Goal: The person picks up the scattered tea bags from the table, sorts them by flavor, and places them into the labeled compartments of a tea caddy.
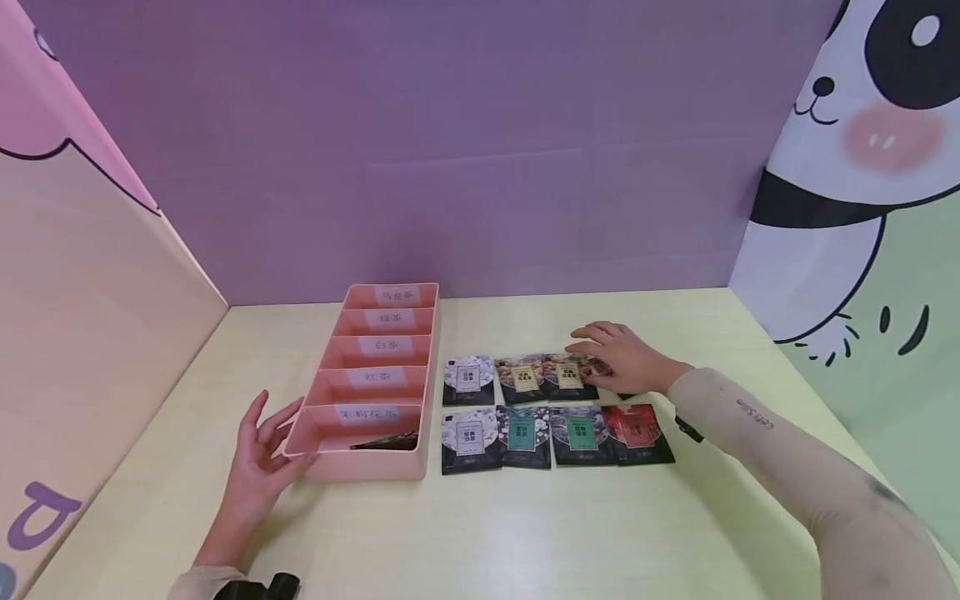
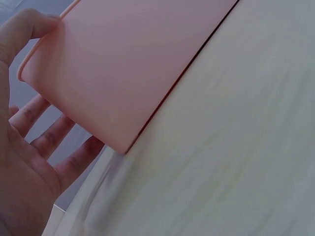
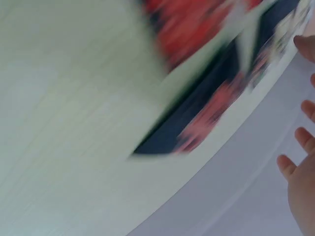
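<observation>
A pink divided box [image 1: 431, 375] stands left of the middle, its compartments marked with handwritten tea labels. In its nearest compartment lies a dark tea packet [image 1: 388, 442]. My left hand [image 1: 262, 467] is at the box's near left corner, fingers spread along the side. In the left wrist view, the thumb touches the rim of the pink box [image 2: 98, 73]. Over the right end of the back row of tea packets my right hand [image 1: 626, 360] hovers with fingers extended, partly hiding a packet [image 3: 211, 113]. That packet looks dark and red, blurred in the right wrist view.
Two rows of tea packets lie right of the box. The back row shows a white-label packet [image 1: 468, 380] and yellow-label packets [image 1: 522, 378]. In front are a white-label packet [image 1: 471, 442], green-label packets [image 1: 581, 435] and a red packet [image 1: 638, 433]. A purple wall [image 1: 480, 167] bounds the table.
</observation>
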Tool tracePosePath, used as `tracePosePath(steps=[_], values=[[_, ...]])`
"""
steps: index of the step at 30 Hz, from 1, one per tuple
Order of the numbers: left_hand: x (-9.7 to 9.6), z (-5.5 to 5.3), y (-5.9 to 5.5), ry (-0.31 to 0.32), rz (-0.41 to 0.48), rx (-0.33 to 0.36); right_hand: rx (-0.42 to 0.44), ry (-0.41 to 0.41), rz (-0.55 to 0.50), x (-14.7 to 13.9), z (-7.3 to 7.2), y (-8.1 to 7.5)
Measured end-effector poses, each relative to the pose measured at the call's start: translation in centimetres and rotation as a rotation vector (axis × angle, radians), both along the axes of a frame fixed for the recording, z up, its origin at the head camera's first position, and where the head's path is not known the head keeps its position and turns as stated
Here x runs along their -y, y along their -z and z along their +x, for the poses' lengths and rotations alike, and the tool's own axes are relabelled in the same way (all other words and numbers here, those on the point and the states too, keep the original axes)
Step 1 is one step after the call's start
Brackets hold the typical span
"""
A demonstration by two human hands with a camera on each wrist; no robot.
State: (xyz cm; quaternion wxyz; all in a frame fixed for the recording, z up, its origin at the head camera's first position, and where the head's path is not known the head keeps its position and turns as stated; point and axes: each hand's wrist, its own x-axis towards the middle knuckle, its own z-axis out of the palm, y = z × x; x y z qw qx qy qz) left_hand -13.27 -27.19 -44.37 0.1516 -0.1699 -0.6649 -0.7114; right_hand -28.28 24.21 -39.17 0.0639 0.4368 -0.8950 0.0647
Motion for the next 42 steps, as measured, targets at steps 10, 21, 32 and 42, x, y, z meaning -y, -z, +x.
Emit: tracePosePath(steps=[10, 21, 32, 42], values=[[0.2, 0.1, 0.0, -0.010, -0.052, 0.018, 0.205, 0.244, 0.038, -3.9, -1.6, 0.5], [0.0, 0.0, -0.1, -0.006, -0.071, 0.038, 0.384, 0.344, 0.036, -5.0, -2.3, 0.5], [0.0, -0.2, -0.6, -0.026, -0.086, 0.057, 0.551, 0.425, -0.189, -5.4, -3.2, -0.7], [0.3, 0.1, -0.2, -0.019, -0.066, 0.053, 0.632, 0.422, -0.241, -6.5, -3.5, -2.5]])
